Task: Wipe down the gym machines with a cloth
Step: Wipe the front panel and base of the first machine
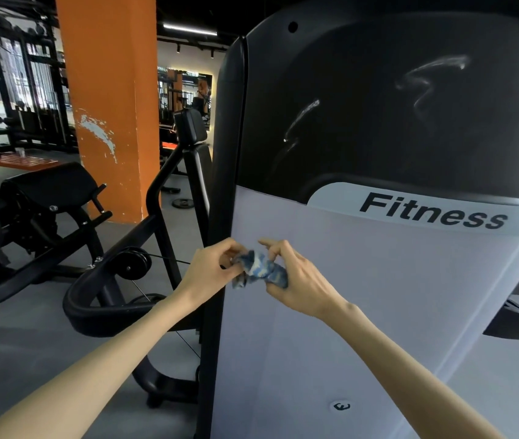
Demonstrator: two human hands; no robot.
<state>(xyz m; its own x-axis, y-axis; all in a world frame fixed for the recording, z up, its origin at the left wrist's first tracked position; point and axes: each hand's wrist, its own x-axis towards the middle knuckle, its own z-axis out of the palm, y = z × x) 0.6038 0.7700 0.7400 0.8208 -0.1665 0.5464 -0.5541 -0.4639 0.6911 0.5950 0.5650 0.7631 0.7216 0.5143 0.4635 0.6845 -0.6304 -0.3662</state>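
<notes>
At about 9 o'clock in the view stands a black padded bench (45, 185), and just to its right an orange pillar (109, 106) with chipped paint. A black tubular frame (156, 198) curves down in front of the pillar.

Near the middle, the left hand (210, 267) pinches the left end of the cloth (259, 270) between thumb and fingertips. The cloth is blue and white, bunched into a short roll. Its long axis lies roughly level, from 9 o'clock to 3 o'clock, and a loose corner hangs towards 7 o'clock. It is held in the air in front of the machine cover's (378, 327) pale lower panel, near that panel's left edge; whether it touches the panel cannot be told. The right hand (296, 280) grasps the cloth's right end with curled fingers, and its index finger sticks out towards 10 o'clock.

At 2 o'clock from the cloth, a grey band (346, 198) on the cover reads "Fitness" in black slanted letters. Above it, the dark upper panel (362, 147) carries whitish smears (432, 74). At 5 o'clock from the cloth, a small round sticker (342, 406) bears a mark too small to read.
</notes>
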